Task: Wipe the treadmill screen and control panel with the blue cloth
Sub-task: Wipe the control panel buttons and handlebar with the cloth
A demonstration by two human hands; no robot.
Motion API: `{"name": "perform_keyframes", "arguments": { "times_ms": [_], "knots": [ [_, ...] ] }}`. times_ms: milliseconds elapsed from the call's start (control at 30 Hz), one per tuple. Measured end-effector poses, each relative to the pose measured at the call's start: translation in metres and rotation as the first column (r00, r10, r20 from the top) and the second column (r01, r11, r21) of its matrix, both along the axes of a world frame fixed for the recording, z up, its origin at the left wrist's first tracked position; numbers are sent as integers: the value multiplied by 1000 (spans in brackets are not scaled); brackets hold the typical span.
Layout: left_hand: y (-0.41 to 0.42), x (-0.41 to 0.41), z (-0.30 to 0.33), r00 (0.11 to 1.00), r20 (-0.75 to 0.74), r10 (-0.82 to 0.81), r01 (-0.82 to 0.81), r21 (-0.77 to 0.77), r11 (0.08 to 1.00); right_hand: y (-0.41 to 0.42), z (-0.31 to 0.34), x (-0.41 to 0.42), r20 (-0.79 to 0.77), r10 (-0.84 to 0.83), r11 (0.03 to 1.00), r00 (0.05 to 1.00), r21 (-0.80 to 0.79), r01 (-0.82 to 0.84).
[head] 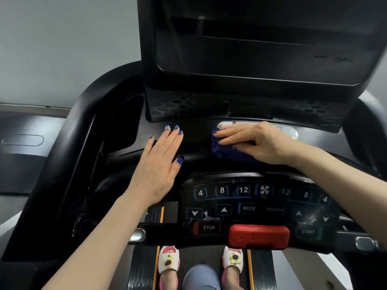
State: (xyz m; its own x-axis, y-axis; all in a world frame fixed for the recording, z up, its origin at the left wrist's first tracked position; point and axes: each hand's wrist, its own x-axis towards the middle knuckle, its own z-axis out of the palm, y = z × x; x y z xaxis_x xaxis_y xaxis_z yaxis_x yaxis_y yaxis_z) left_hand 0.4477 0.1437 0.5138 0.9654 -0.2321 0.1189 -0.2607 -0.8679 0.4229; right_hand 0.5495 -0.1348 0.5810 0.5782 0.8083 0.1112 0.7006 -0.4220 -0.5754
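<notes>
- At the bottom centre of the frame, two feet in white and pink slippers stand on the black treadmill belt, between orange stripes.
- Above them is the control panel, with number keys, MODE, STOP and START keys, and a big red stop button at its lower edge. No hand touches this panel.
- In the middle left of the frame, the left hand lies flat on the black console shelf, fingers straight and close together, holding nothing. The nails are painted blue.
- In the middle right, the blue cloth is a dark blue, crumpled bundle on the same shelf. The right hand lies on top of it and presses it down, with the fingers bent over its left edge; most of the cloth is hidden under the palm.
- A white oval object lies just behind the right hand, partly covered by it.
- In the upper part of the frame, the dark treadmill screen stands upright, apart from both hands.
</notes>
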Motion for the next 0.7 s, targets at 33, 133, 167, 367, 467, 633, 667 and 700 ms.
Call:
{"name": "perform_keyframes", "arguments": {
  "times_ms": [33,133,167,367,467,633,667,700],
  "knots": [
    [0,0,-2,1000,7,6,-6,8,1000,7,0,0,21,14,1000,1000,0,-14],
    [1,1,-3,1000,6,8,-8,10,1000,12,-2,0,27,56,998,998,-34,-55],
    [1,2,-3,1000,4,6,-6,5,1000,5,0,0,27,48,998,998,-47,-47],
    [2,1,-3,1000,-4,3,-3,9,1000,-28,4,-11,41,-140,990,989,-1,140],
    [4,2,-2,1000,-17,-11,11,14,1000,-39,3,-16,48,-231,973,972,-6,231],
    [2,1,5,998,-46,-33,33,14,999,-34,7,-18,27,-256,965,966,-42,257],
    [2,1,8,997,-52,-53,54,17,998,-37,7,-18,7,-268,963,963,-37,268],
    [0,3,11,995,-55,-81,82,25,996,-43,8,-19,-17,-299,954,954,-30,299]
  ]
}}
